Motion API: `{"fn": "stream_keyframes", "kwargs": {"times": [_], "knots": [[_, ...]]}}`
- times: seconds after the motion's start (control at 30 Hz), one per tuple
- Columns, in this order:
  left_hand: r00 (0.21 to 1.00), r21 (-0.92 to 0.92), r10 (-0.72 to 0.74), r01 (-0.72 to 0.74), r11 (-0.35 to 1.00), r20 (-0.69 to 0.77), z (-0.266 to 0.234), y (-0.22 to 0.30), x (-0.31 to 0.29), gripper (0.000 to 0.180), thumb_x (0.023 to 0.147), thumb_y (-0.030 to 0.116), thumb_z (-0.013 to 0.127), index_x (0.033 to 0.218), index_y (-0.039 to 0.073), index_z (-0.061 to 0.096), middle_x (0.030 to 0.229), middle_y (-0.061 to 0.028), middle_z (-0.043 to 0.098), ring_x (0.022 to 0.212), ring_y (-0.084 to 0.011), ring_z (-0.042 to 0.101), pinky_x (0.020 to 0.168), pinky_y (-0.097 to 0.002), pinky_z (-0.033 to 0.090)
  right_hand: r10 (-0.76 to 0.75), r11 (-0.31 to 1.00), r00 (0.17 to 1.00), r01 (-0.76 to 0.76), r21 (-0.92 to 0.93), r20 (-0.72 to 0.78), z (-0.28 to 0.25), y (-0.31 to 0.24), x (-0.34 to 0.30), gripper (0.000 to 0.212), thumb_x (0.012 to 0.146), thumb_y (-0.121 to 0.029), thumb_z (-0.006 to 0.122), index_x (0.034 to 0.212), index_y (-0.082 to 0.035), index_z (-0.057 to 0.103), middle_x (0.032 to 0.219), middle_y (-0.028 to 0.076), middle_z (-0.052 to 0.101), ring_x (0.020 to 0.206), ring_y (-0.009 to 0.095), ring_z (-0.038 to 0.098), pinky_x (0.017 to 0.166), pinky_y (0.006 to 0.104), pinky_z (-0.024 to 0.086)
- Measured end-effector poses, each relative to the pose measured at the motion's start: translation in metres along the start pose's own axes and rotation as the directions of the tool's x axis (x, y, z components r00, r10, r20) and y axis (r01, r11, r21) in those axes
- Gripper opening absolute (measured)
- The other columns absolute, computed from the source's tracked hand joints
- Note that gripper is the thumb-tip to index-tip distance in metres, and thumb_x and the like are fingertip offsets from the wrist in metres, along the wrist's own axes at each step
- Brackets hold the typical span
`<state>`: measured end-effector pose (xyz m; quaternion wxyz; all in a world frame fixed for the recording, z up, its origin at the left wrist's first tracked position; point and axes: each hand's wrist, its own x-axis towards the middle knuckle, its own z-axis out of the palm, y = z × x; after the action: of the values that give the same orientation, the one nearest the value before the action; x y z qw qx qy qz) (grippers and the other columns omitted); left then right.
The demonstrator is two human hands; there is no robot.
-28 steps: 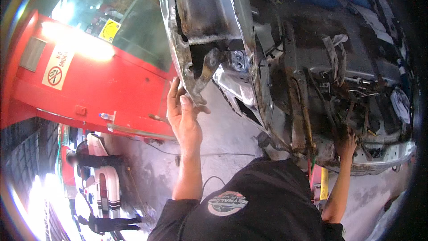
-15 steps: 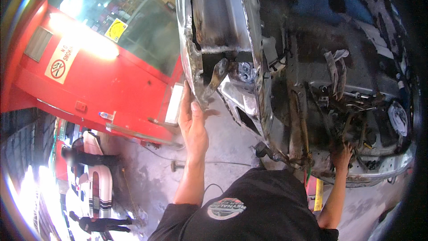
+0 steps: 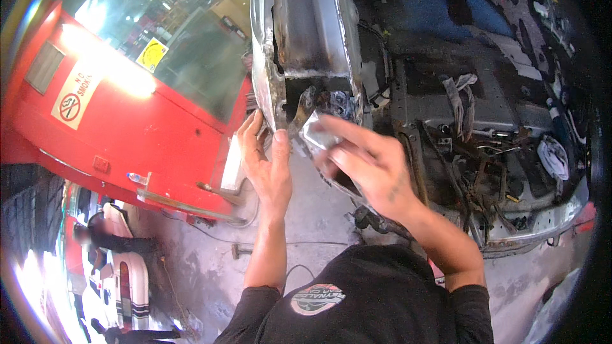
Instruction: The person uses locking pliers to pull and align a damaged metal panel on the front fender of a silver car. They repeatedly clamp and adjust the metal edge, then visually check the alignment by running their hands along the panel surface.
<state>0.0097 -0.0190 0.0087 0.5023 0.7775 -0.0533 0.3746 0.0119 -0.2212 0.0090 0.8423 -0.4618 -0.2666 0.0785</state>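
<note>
A bare-metal car body panel [image 3: 263,70] with rough, rusty cut edges runs down from the top middle. My left hand [image 3: 266,169] straddles its lower end, fingers on the outer side and thumb on the inner. Beside it, my right hand [image 3: 376,165] is over the open end of the body section, in front of a shiny metal face [image 3: 317,132]. Motion smears its fingers, and whether they hold anything cannot be made out. A bent, rusty metal strip [image 3: 305,107] shows inside the dark opening just above.
To the right lies the car's bare floor pan [image 3: 421,89], with loose tools [image 3: 503,134], rags [image 3: 462,99] and metal scraps. A red door [image 3: 178,146] with a window stands left. A hammer [image 3: 242,250] and cable lie on the concrete. People [image 3: 115,240] are near a white vehicle [image 3: 132,267].
My right hand has come up and left from the floor pan to the body section. My left hand has shifted slightly, its fingers now more bent around the panel's end.
</note>
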Motion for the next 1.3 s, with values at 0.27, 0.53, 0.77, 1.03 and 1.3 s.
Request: {"fn": "stream_keyframes", "kwargs": {"times": [0.27, 0.53, 0.77, 1.03, 1.3], "knots": [[0.999, 0.044, 0.036, -0.036, 0.998, 0.019, -0.008, 0.002, 0.007, 0.047, 0.099, 0.025, 0.068, 0.134, -0.004, 0.057, 0.133, -0.0168, 0.054, 0.124, -0.0261, 0.054, 0.106, -0.04, 0.044, 0.106, 0.938, 0.991, -0.072, 0.34, -0.081, 0.031, 0.0, 0.061, 0.041, 0.095, -0.004, 0.059, 0.134, 0.008, 0.059, 0.12, 0.017, 0.069, 0.083, 0.024, 0.073, 0.067, 0.0321, 0.056], [0.987, 0.072, 0.16, -0.158, 0.985, -0.018, 0.012, 0.006, 0.031, 0.047, 0.109, 0.03, 0.051, 0.144, -0.001, 0.052, 0.143, -0.0174, 0.051, 0.132, -0.0262, 0.049, 0.111, -0.0386, 0.038, 0.163, 0.946, 0.983, -0.133, 0.296, -0.081, 0.039, 0.0, 0.088, 0.019, 0.093, -0.005, 0.061, 0.106, 0.007, 0.07, 0.085, 0.011, 0.07, 0.065, 0.017, 0.066, 0.054, 0.0286, 0.049], [0.981, 0.069, 0.194, -0.192, 0.979, -0.017, 0.017, -0.001, 0.033, 0.051, 0.108, 0.029, 0.048, 0.146, -0.005, 0.049, 0.152, -0.0265, 0.041, 0.143, -0.0381, 0.04, 0.117, -0.046, 0.031, 0.122, 0.97, 0.972, -0.074, 0.232, -0.2, 0.053, 0.001, 0.089, 0.016, 0.095, -0.011, 0.072, 0.102, 0.004, 0.073, 0.08, 0.005, 0.068, 0.063, 0.012, 0.061, 0.054, 0.0265, 0.047], [0.968, 0.109, 0.25, -0.246, 0.963, -0.022, 0.017, 0.005, 0.033, 0.05, 0.107, 0.027, 0.05, 0.142, -0.009, 0.052, 0.15, -0.0283, 0.046, 0.139, -0.0401, 0.046, 0.115, -0.046, 0.035, 0.102, 0.988, 0.967, -0.071, 0.137, -0.232, 0.054, 0.003, 0.09, 0.017, 0.095, -0.011, 0.073, 0.1, 0.005, 0.073, 0.073, 0.003, 0.064, 0.057, 0.01, 0.055, 0.052, 0.0269, 0.045], [0.967, 0.077, 0.25, -0.246, 0.966, -0.043, 0.017, 0.007, 0.033, 0.051, 0.105, 0.028, 0.053, 0.141, -0.008, 0.054, 0.147, -0.0294, 0.049, 0.137, -0.0409, 0.048, 0.113, -0.0466, 0.038, 0.035, 0.99, 0.969, -0.001, 0.138, -0.245, 0.053, 0.011, 0.092, 0.016, 0.093, -0.008, 0.073, 0.103, 0.004, 0.074, 0.074, 0.005, 0.067, 0.052, 0.009, 0.055, 0.045, 0.0269, 0.045]]}}
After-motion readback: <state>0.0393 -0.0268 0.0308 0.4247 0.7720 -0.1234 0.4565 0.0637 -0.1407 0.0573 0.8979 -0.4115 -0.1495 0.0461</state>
